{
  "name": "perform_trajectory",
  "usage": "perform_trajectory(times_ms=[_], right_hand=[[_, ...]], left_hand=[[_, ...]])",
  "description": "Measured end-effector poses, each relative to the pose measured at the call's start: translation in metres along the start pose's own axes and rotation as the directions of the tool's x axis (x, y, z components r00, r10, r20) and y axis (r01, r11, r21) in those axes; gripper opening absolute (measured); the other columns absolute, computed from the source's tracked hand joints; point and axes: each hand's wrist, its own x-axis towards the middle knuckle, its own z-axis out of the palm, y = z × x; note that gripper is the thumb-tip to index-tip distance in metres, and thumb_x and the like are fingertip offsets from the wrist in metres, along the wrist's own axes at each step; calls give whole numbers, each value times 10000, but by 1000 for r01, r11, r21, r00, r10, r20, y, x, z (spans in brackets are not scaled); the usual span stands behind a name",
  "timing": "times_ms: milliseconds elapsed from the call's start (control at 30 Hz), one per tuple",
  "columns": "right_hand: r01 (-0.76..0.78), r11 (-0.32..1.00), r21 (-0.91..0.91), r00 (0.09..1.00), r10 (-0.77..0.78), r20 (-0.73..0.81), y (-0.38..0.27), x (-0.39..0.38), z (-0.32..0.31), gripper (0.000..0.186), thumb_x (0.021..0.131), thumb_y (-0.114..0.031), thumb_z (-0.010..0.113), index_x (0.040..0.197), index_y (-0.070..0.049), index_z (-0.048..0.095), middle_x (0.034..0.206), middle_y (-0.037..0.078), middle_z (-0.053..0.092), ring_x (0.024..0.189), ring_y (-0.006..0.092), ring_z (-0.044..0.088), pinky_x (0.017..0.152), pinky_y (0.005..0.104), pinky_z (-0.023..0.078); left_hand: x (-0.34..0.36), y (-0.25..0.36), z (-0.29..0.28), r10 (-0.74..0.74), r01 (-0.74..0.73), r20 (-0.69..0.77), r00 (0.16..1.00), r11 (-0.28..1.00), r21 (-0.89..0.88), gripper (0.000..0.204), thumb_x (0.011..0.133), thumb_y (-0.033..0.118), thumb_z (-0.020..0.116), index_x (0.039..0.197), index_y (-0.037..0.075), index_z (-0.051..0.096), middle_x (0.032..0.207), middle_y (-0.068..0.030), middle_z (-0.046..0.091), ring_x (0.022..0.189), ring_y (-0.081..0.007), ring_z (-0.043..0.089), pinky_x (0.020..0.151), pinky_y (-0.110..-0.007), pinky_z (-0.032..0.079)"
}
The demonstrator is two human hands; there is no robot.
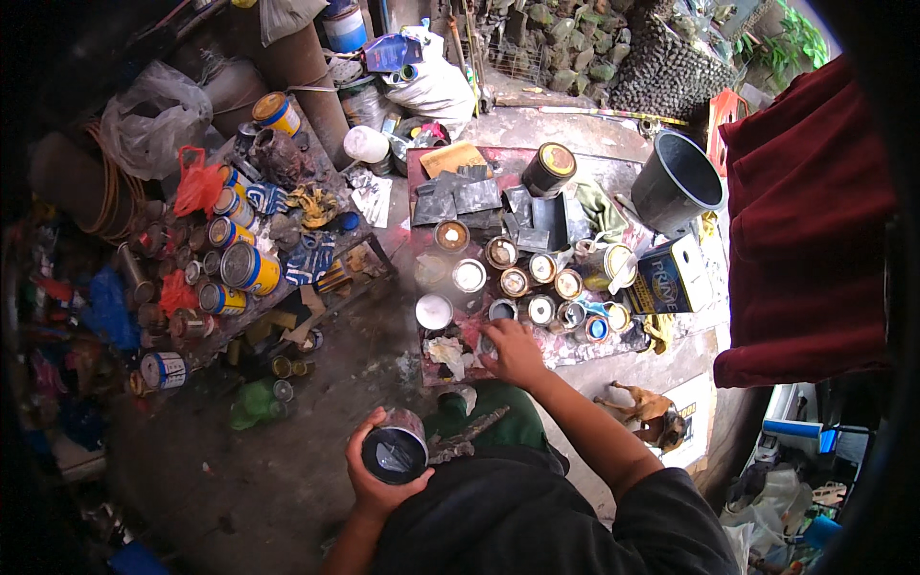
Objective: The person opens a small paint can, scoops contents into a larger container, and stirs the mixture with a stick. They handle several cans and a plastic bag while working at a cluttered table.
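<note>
Fingers first: in the head view, those of the left hand [372, 491] wrap round a cylindrical, metal-looking can with a black rim and glossy dark-grey top [396, 454], held low beside the wearer's black shirt [546, 517], apart from the red, paint-stained table [469, 323]. It looks tilted toward the body — if that grey is wet paint and not a lid, which I can't tell, a careless wrist turn could spill it. The right hand [515, 353] reaches over the table's near edge, fingers bent; whether they grip anything I can't make out. Just beyond stands a small round tin with dark-grey contents [502, 310], crowded by others — I judge a forward shove could topple it. The short-haired brown dog [655, 415] near the table could get underfoot and jolt an arm.
</note>
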Motion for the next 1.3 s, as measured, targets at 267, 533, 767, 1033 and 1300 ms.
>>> perform_trajectory(times_ms=[267, 533, 767, 1033, 1300], right_hand=[[-213, 962, 169, 913, 257, -316, 54, -9, 7, 535, 814, -260, 799, 1275, -77, 599, 1262, 136, 617, 1198, 348, 568, 998, 482, 419], [-203, 965, 169, 887, 254, -385, 60, 1, 34, 460, 790, -250, 810, 1155, -49, 614, 1333, 109, 622, 1194, 338, 573, 1017, 494, 411], [-184, 982, 49, 904, 189, -384, 55, -2, 33, 360, 796, -262, 825, 1066, -82, 669, 1328, 79, 630, 1216, 317, 554, 1013, 473, 414], [-125, 990, -65, 950, 100, -296, 50, -14, 27, 348, 860, -269, 745, 1149, -86, 681, 1350, 76, 609, 1265, 311, 529, 1039, 476, 415], [-77, 950, -302, 981, 17, -194, 53, -16, 33, 351, 928, -208, 619, 1258, -108, 678, 1399, 66, 609, 1324, 313, 509, 1061, 519, 400]], left_hand=[[8, 5, 7, 23, -24, 83, 996, 1000, 8, 1085, 560, 151, 963, 1447, 17, 352, 1425, -217, 512, 1367, -368, 513, 1173, -508, 385], [9, 10, 4, 19, -28, 106, 994, 996, 83, 1118, 522, 175, 1010, 1433, 17, 380, 1432, -216, 516, 1349, -358, 531, 1149, -477, 420], [10, 14, 8, 16, -28, 129, 992, 995, 94, 1077, 600, 234, 953, 1465, 33, 344, 1423, -210, 502, 1346, -362, 525, 1163, -505, 400], [12, 11, 12, 14, -22, 123, 992, 998, 63, 1083, 594, 207, 951, 1470, 31, 340, 1427, -211, 500, 1370, -366, 509, 1167, -503, 397], [16, 6, 22, 16, -15, 136, 991, 1000, -7, 1086, 579, 148, 958, 1466, 25, 343, 1431, -218, 503, 1387, -379, 494, 1182, -518, 375]])
